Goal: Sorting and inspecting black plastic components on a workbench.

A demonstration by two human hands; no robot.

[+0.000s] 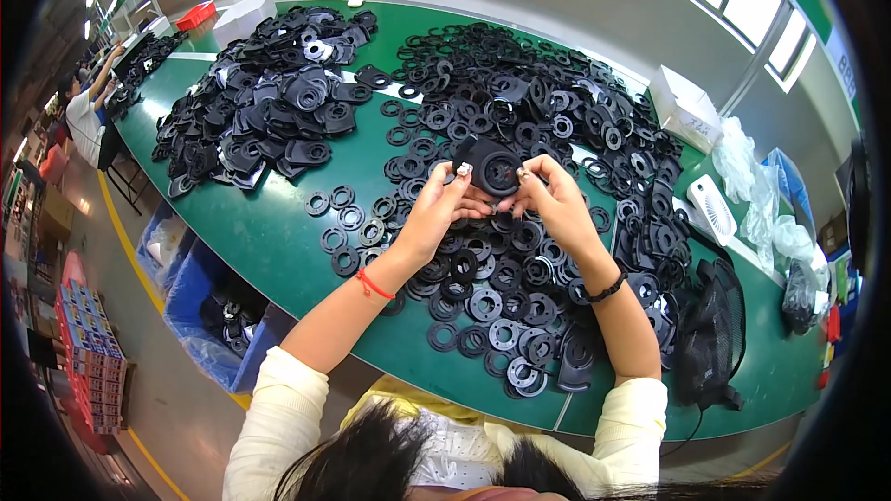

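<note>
My left hand (436,209) and my right hand (554,202) together hold one black rubber part (492,167) with a round hole, raised above the green table (269,241). The fingertips of both hands pinch its edges from either side. A red string circles my left wrist and a black band my right. Below the hands lies a spread of black rubber rings (483,301). A large heap of similar rings (520,93) fills the table beyond them.
A heap of larger black parts (264,107) lies at the far left. White boxes (685,107), plastic bags (766,195) and a small white fan (713,207) sit at the right. Blue bins (200,311) stand under the table's near edge. Another person (85,116) works far left.
</note>
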